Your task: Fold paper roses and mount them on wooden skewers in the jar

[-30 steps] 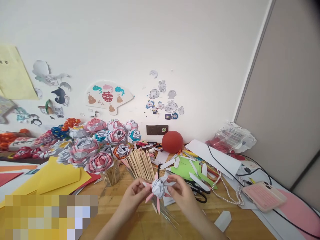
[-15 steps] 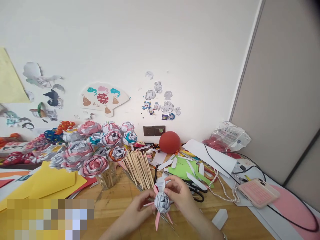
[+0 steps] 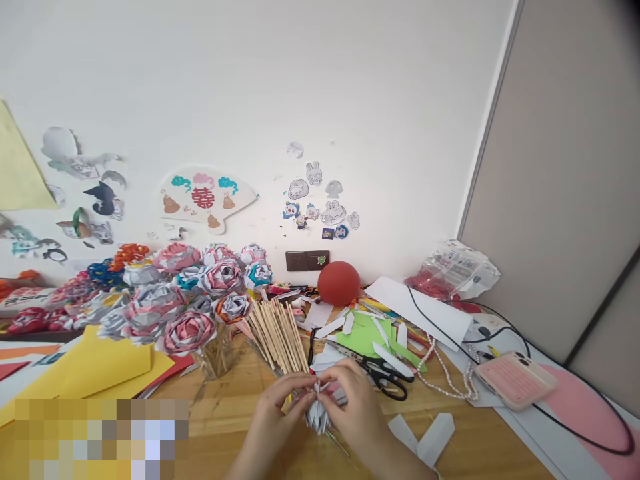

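A partly hidden paper flower (image 3: pixel 317 420) of folded grey-white paper is held over the wooden table, between both hands. My left hand (image 3: pixel 280 410) pinches its upper edge from the left, thumb and fingertips closed. From the right, my right hand (image 3: pixel 353 403) grips the same edge, its fingertips nearly meeting those of the left. A little pink shows between and behind the fingers, but my hands cover most of the petals. Beyond them lies a bundle of thin wooden sticks (image 3: pixel 280 340). Black-handled scissors (image 3: pixel 390 380) rest just past my right hand.
Finished paper flowers (image 3: pixel 190 332) stand in a glass at the left, near yellow envelopes (image 3: pixel 100 363). Green paper (image 3: pixel 363 333), a red balloon (image 3: pixel 339 283), a bead string (image 3: pixel 445 390) and a pink phone (image 3: pixel 517 380) lie rightward. Folded white strips (image 3: pixel 437 437) sit nearby.
The flower has been tipped so its side faces me, and both hands have closed together at its upper edge. A second white strip now shows on the table at right.
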`<action>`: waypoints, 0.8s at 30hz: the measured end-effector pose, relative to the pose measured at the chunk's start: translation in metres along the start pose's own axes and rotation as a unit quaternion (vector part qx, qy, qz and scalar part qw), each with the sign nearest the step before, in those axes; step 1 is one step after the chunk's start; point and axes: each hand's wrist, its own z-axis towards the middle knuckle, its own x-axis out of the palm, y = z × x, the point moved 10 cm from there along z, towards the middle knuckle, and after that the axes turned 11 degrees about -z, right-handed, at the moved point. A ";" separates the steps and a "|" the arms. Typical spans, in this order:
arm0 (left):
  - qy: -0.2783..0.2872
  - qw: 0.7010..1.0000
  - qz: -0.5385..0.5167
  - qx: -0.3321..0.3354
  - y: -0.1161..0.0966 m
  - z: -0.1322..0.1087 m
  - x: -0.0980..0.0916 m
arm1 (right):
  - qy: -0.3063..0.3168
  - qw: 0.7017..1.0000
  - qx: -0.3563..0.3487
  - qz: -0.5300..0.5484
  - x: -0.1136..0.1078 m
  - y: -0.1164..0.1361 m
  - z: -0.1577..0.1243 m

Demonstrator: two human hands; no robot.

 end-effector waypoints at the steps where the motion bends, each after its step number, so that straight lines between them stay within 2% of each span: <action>1: -0.007 1.000 -0.005 -0.004 0.002 0.000 0.000 | -0.003 1.000 0.006 -0.002 0.000 -0.002 0.000; 8: -0.017 0.997 -0.022 -0.071 0.014 -0.003 -0.001 | 0.009 1.000 -0.021 -0.003 0.000 0.000 0.001; 14: -0.002 0.998 -0.020 -0.061 0.010 -0.002 0.002 | 0.025 0.999 -0.020 0.002 0.004 -0.003 0.002; 21: 0.038 0.997 -0.044 -0.048 0.002 0.000 0.005 | 0.060 0.991 0.075 0.089 0.007 -0.013 0.003; 24: 0.082 0.980 -0.136 -0.118 0.016 -0.002 0.016 | 0.102 0.973 0.114 0.173 0.017 -0.018 0.000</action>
